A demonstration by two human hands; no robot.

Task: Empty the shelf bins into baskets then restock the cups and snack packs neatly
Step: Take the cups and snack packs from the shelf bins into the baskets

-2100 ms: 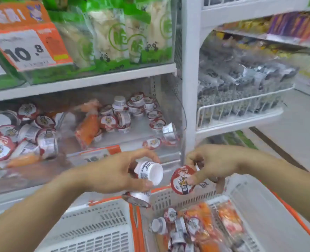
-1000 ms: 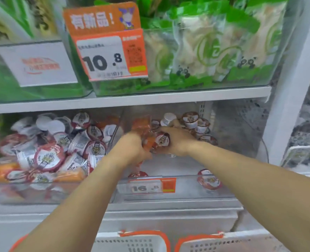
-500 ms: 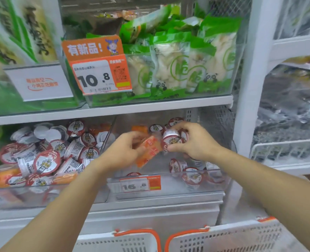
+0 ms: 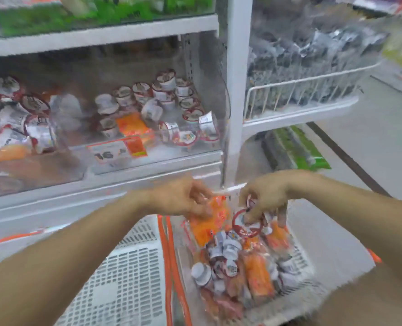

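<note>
Both my hands hover over the right white basket point(image 4: 300, 255), which holds several cups and orange snack packs. My left hand point(image 4: 183, 198) pinches an orange snack pack point(image 4: 210, 222) by its top edge. My right hand point(image 4: 266, 196) grips red-lidded cups point(image 4: 244, 225) under its curled fingers. The view is blurred, so I cannot tell the exact finger contact. On the shelf above, the clear middle bin point(image 4: 171, 158) still holds several cups point(image 4: 164, 95) and an orange pack point(image 4: 131, 125). The left bin point(image 4: 30, 175) also holds cups and a pack.
A second white basket point(image 4: 134, 267) with an orange rim sits at the lower left. A white shelf post point(image 4: 237, 90) stands just behind my hands. To the right are a wire rack point(image 4: 313, 90) of dark packs and grey floor point(image 4: 372, 137).
Both hands came down and right from the middle shelf bin to above the right basket, carrying the orange pack and the cups. The view tilted down to the baskets.
</note>
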